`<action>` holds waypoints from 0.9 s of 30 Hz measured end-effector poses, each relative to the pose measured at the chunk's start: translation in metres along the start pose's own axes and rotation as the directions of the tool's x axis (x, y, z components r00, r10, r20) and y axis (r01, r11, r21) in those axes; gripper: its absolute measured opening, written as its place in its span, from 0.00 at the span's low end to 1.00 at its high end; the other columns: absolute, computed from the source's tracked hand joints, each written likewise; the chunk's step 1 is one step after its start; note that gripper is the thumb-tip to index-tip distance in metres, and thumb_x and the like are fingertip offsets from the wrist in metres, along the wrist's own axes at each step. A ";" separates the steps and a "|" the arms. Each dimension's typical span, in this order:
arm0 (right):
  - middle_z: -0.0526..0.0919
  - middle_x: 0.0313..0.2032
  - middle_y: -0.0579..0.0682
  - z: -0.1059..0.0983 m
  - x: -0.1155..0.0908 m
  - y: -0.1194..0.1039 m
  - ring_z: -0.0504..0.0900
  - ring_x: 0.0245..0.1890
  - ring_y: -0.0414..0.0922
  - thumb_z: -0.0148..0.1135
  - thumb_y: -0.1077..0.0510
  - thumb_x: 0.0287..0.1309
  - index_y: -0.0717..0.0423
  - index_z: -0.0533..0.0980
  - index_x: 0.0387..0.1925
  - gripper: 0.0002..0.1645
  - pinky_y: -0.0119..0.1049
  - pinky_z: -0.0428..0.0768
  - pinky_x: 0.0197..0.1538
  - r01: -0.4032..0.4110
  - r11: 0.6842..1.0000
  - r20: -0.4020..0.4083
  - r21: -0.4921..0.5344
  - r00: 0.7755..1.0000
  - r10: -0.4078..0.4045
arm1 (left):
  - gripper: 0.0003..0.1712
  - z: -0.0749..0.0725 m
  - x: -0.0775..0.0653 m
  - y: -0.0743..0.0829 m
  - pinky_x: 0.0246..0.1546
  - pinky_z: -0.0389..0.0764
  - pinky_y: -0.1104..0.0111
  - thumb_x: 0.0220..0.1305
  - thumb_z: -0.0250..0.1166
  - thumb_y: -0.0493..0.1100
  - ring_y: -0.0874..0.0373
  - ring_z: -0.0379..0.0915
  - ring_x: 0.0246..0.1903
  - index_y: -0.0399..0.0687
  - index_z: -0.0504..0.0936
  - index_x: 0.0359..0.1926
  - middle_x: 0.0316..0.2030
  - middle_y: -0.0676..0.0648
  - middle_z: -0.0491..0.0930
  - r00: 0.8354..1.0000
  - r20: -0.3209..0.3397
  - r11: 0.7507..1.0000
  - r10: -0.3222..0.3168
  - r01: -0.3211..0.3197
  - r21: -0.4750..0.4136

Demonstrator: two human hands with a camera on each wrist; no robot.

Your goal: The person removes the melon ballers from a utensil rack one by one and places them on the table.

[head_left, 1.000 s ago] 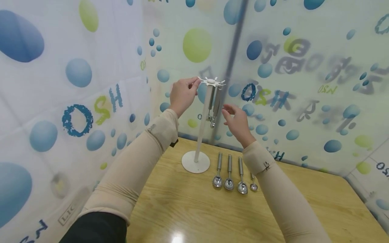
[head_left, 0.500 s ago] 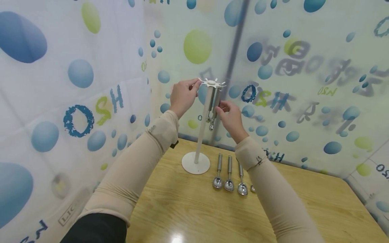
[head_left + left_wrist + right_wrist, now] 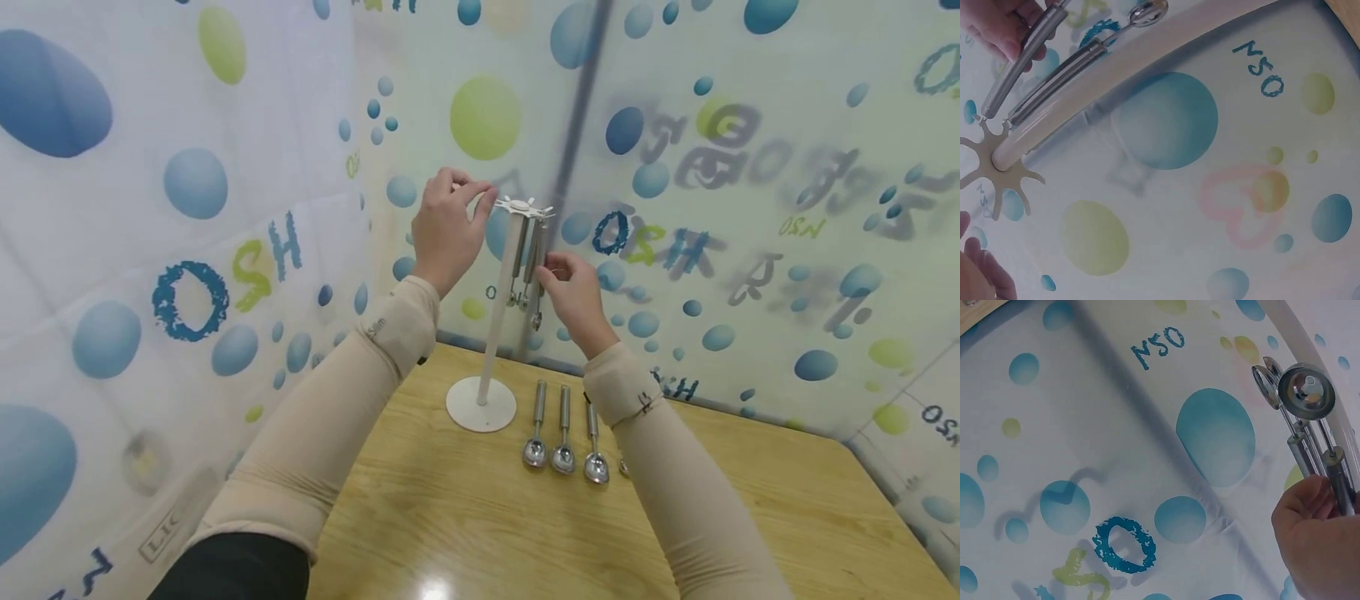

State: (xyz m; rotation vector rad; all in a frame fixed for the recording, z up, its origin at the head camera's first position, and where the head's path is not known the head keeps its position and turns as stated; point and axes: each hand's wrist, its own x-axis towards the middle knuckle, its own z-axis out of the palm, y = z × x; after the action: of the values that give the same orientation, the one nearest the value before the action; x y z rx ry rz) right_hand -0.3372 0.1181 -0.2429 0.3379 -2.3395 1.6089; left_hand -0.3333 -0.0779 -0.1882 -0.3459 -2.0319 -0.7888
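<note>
A white stand [image 3: 482,406] with a round base, a post and a star-shaped top of hooked prongs [image 3: 985,150] is upright on the table. Several small steel scoops hang from one side of it by their handles. My right hand [image 3: 573,292] holds the handle of one hanging scoop [image 3: 1307,392], whose round bowl points down. Behind it hang other scoops [image 3: 1265,386] with narrower-looking bowls. In the left wrist view, the held handle [image 3: 1025,59] slants off a prong. My left hand [image 3: 450,229] is beside the top, its loosely bent fingers apart from the prongs.
On the wooden table [image 3: 465,517] three larger steel scoops [image 3: 562,458] lie in a row, handles toward the wall. A smaller one [image 3: 624,468] is mostly hidden by the right sleeve. Patterned cloth walls [image 3: 247,167] enclose the table at the left and back.
My right hand has moved left to a hanging scoop and grips its handle; that scoop now hangs apart from the others, to the right. My left fingers have come off the prong and risen slightly.
</note>
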 end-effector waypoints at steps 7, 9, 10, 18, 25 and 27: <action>0.80 0.55 0.58 0.002 0.000 -0.001 0.78 0.54 0.50 0.61 0.57 0.72 0.63 0.75 0.60 0.21 0.44 0.77 0.58 0.012 0.999 0.014 0.038 1.000 -0.013 | 0.18 0.001 -0.003 0.011 0.34 0.75 0.62 0.73 0.61 0.58 0.57 0.74 0.44 0.54 0.88 0.51 0.42 0.52 0.80 0.996 0.084 0.999 0.042 -0.043 0.013; 0.80 0.55 0.58 0.003 0.000 0.000 0.78 0.54 0.50 0.62 0.57 0.71 0.64 0.74 0.60 0.21 0.45 0.77 0.59 0.015 0.999 0.021 0.051 1.000 -0.016 | 0.17 0.002 -0.003 0.011 0.33 0.75 0.63 0.74 0.61 0.57 0.58 0.75 0.41 0.55 0.88 0.51 0.40 0.54 0.81 0.994 0.105 0.999 0.027 -0.031 0.038; 0.80 0.55 0.58 0.004 0.000 0.000 0.79 0.55 0.50 0.61 0.57 0.71 0.64 0.74 0.60 0.21 0.45 0.78 0.59 0.015 0.998 0.025 0.058 1.000 -0.017 | 0.17 0.003 -0.003 0.011 0.33 0.74 0.63 0.74 0.61 0.57 0.59 0.75 0.40 0.55 0.88 0.51 0.40 0.54 0.81 0.993 0.114 0.998 0.019 -0.025 0.049; 0.81 0.55 0.59 0.005 -0.002 0.000 0.80 0.56 0.50 0.61 0.58 0.72 0.63 0.73 0.62 0.21 0.43 0.80 0.57 0.017 0.995 0.044 0.096 0.999 -0.021 | 0.16 0.003 -0.002 0.007 0.41 0.75 0.56 0.75 0.60 0.55 0.60 0.77 0.41 0.55 0.88 0.51 0.40 0.54 0.83 0.993 0.122 0.998 -0.001 -0.008 0.070; 0.82 0.56 0.59 0.006 -0.003 -0.004 0.81 0.55 0.51 0.61 0.59 0.72 0.60 0.72 0.66 0.24 0.46 0.80 0.57 0.070 0.996 0.055 0.062 0.996 -0.073 | 0.16 0.002 -0.001 0.002 0.44 0.75 0.56 0.75 0.60 0.53 0.59 0.77 0.42 0.53 0.88 0.52 0.41 0.53 0.83 0.992 0.121 0.997 -0.036 0.028 0.069; 0.82 0.55 0.59 0.008 -0.003 -0.005 0.81 0.55 0.51 0.61 0.59 0.72 0.60 0.72 0.66 0.24 0.45 0.80 0.57 0.079 0.996 0.055 0.045 0.995 -0.081 | 0.16 0.002 0.000 0.000 0.43 0.75 0.57 0.75 0.60 0.53 0.59 0.78 0.41 0.53 0.88 0.52 0.41 0.53 0.83 0.992 0.121 0.997 -0.047 0.039 0.063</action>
State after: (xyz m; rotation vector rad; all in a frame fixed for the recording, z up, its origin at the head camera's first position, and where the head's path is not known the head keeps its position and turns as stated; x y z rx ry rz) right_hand -0.3335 0.1094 -0.2423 0.4865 -2.3041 1.6336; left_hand -0.3345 -0.0768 -0.1888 -0.3237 -2.1798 -0.7465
